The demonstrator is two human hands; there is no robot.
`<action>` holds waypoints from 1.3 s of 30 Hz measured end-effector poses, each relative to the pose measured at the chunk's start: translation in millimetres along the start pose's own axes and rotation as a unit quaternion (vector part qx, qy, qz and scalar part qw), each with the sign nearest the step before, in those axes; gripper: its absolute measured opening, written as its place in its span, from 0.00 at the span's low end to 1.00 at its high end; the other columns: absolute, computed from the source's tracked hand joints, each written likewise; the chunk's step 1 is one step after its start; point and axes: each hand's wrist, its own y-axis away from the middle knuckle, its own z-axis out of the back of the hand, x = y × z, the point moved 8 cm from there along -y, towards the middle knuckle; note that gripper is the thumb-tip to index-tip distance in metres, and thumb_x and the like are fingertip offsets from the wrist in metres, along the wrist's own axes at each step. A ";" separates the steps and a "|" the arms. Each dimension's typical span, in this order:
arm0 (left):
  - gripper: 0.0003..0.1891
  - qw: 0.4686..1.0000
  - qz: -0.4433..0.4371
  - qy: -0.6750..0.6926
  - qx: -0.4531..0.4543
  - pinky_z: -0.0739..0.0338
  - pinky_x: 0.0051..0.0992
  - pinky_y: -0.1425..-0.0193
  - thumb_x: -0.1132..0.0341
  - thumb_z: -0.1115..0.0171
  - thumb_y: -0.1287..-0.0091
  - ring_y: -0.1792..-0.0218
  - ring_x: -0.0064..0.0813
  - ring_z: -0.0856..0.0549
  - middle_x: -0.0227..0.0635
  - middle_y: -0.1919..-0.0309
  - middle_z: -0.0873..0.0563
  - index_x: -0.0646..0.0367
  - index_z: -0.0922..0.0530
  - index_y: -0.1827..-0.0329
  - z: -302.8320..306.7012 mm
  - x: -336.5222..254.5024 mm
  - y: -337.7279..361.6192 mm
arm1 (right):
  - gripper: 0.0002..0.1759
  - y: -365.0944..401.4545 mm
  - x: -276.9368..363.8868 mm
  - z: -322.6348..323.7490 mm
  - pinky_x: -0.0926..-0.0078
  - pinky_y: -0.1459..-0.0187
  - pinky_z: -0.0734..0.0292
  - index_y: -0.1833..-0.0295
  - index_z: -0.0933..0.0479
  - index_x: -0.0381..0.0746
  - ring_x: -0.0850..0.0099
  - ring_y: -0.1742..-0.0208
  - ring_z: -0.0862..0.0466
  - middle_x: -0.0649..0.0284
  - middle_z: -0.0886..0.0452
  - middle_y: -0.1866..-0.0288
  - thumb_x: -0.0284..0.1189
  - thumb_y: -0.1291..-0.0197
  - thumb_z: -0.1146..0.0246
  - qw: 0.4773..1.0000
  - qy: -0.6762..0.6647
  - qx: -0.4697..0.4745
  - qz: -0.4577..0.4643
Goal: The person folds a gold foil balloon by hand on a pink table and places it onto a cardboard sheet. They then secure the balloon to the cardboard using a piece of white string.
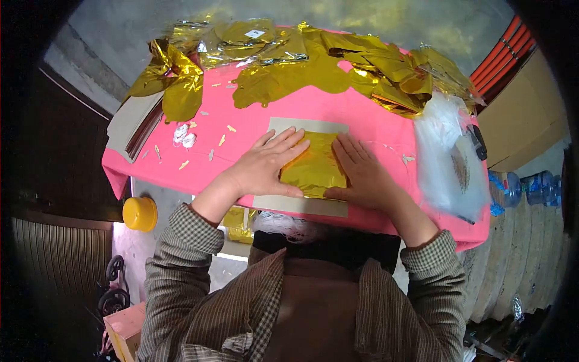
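A folded gold foil sheet [315,166] lies on a grey card [304,125] near the front edge of the pink-covered table [223,145]. My left hand [265,164] rests flat on the foil's left side, fingers spread, thumb along its lower edge. On the right side, my right hand [366,172] lies flat with its fingers stretched out and its thumb at the lower right corner. Both palms face down, and neither hand grips anything.
Gold foil pieces [386,66] spread along the far edge. Grey cards [134,127] are stacked at the left, near white string [184,136] and small scraps. Clear plastic bags [449,163] lie at the right. A yellow bucket [139,214] stands below left.
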 end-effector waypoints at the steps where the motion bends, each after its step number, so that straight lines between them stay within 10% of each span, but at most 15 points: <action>1: 0.53 1.000 -0.002 -0.002 0.000 0.58 0.46 0.22 0.36 0.33 0.49 0.22 0.37 0.52 0.39 0.23 0.49 0.50 0.46 0.23 2.2 0.6 0.4 | 0.56 0.6 -1.1 0.8 0.58 0.24 0.56 0.28 0.47 0.28 0.51 0.22 0.52 0.43 0.49 0.24 0.58 0.48 0.37 1.000 0.000 -0.002 -0.001; 19: 0.44 0.998 -0.033 -0.002 -0.057 0.56 0.50 0.23 0.35 0.42 0.40 0.24 0.43 0.48 0.44 0.27 0.39 0.56 0.38 0.27 -8.1 -50.7 -18.9 | 0.62 0.6 -9.3 -7.7 0.51 0.25 0.61 0.26 0.52 0.29 0.51 0.21 0.55 0.44 0.56 0.22 0.65 0.51 0.40 0.999 0.000 0.048 0.010; 22: 0.46 0.998 -0.028 0.001 -0.062 0.57 0.50 0.23 0.33 0.42 0.42 0.24 0.44 0.48 0.44 0.27 0.39 0.55 0.39 0.27 -10.2 -49.5 -19.2 | 0.51 -3.9 -5.8 17.9 0.55 0.26 0.50 0.27 0.45 0.30 0.51 0.24 0.43 0.42 0.42 0.26 0.54 0.45 0.36 0.999 0.001 0.015 0.040; 25: 0.44 0.999 -0.024 0.001 -0.043 0.57 0.50 0.24 0.42 0.36 0.42 0.24 0.44 0.48 0.42 0.26 0.41 0.52 0.41 0.25 -9.5 -50.2 -19.1 | 0.34 -18.1 -27.7 28.5 0.60 0.32 0.37 0.34 0.33 0.33 0.55 0.34 0.28 0.45 0.27 0.37 0.43 0.39 0.38 0.939 -0.312 0.061 -0.127; 27: 0.42 0.998 -0.030 -0.003 -0.048 0.57 0.50 0.24 0.43 0.38 0.40 0.24 0.45 0.48 0.42 0.26 0.41 0.52 0.41 0.25 -10.5 -48.9 -18.7 | 0.16 -30.9 -36.0 42.9 0.63 0.43 0.27 0.48 0.23 0.34 0.56 0.48 0.20 0.49 0.19 0.51 0.32 0.37 0.41 0.972 -0.192 -0.126 -0.040; 33: 0.38 0.998 -0.026 -0.010 -0.057 0.57 0.51 0.24 0.43 0.43 0.36 0.24 0.45 0.48 0.42 0.26 0.42 0.52 0.41 0.26 -9.5 -51.4 -20.1 | 0.08 -66.7 -33.5 23.5 0.55 0.55 0.25 0.70 0.23 0.35 0.51 0.59 0.20 0.50 0.20 0.65 0.27 0.44 0.44 0.987 -0.053 -0.154 0.004; 39: 0.38 0.997 -0.030 -0.001 -0.068 0.57 0.51 0.24 0.43 0.43 0.36 0.24 0.45 0.48 0.42 0.26 0.41 0.52 0.39 0.26 -9.2 -50.5 -18.4 | 0.07 -80.5 -37.1 17.5 0.55 0.58 0.24 0.69 0.22 0.38 0.51 0.62 0.19 0.52 0.18 0.66 0.29 0.45 0.43 0.998 -0.039 -0.046 -0.026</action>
